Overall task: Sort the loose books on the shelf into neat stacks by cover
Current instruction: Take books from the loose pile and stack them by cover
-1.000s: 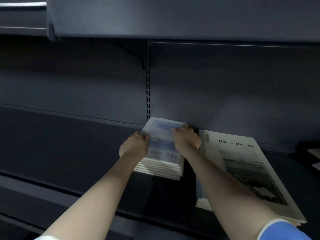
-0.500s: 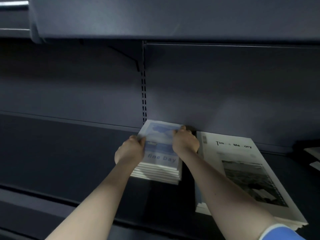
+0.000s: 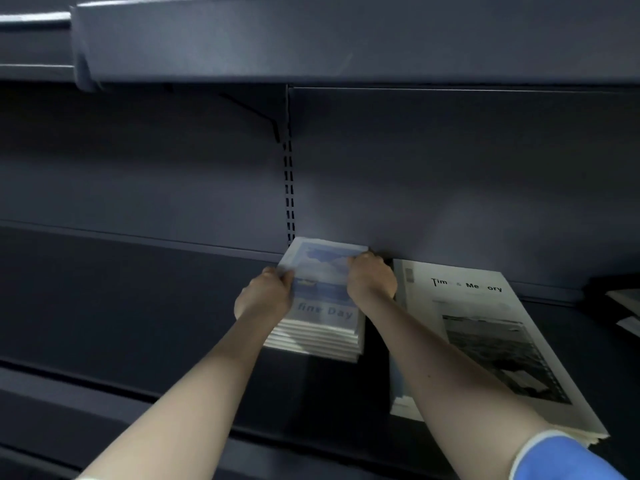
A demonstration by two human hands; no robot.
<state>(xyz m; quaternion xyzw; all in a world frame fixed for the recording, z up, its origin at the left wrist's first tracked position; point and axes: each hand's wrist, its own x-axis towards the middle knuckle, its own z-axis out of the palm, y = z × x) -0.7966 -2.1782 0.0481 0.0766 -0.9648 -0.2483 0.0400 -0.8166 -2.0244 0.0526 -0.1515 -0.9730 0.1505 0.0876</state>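
Observation:
A stack of small books with a blue-and-white cover reading "fine Day" (image 3: pixel 323 308) lies on the dark shelf (image 3: pixel 138 306), pushed against the back panel. My left hand (image 3: pixel 265 294) grips the stack's left edge, thumb on the top cover. My right hand (image 3: pixel 372 280) holds the right edge near the far corner, fingers curled onto the cover. To the right lies a stack of larger white books (image 3: pixel 485 334) with a black-and-white photo and a title partly reading "Tim… Me…ory".
An upper shelf (image 3: pixel 346 36) overhangs the space, held by a bracket (image 3: pixel 263 116) on a slotted upright. More pale books (image 3: pixel 623 306) lie at the far right edge. A lower shelf lip runs along the bottom.
Both hands stay on the blue stack in the same grip. The view has shifted slightly; the stack itself shows no clear movement.

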